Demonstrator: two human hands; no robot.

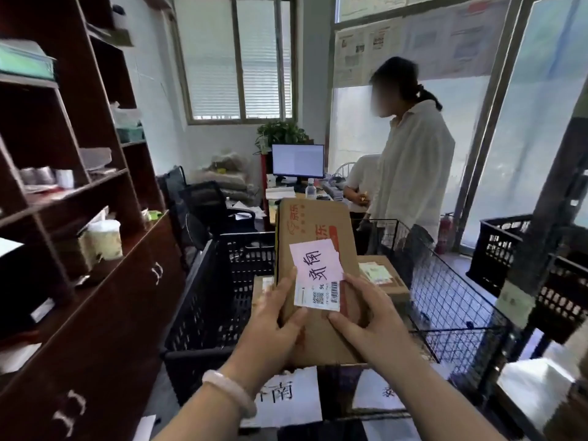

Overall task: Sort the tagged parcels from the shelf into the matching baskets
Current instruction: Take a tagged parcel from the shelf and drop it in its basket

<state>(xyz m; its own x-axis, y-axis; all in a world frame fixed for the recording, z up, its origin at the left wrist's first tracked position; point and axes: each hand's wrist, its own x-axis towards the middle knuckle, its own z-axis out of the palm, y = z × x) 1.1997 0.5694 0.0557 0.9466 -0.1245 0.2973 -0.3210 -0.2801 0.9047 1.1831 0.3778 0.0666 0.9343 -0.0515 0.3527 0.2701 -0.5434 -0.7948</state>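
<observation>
Locate wooden shelf (121, 297) at left, then black plastic basket (206, 297) and wire basket (451, 300) side by side ahead. Find cardboard parcel (315, 218), pink tag (315, 265) on its face, held tilted above where both baskets meet. Observe left grip (273, 323) and right grip (372, 316) curled around its lower end, thumbs on its face.

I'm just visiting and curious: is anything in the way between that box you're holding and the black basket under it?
Nothing visible blocks it. The left hand and right hand hold the parcel above the black basket, whose top is open. A second parcel already lies inside, low down.
</observation>
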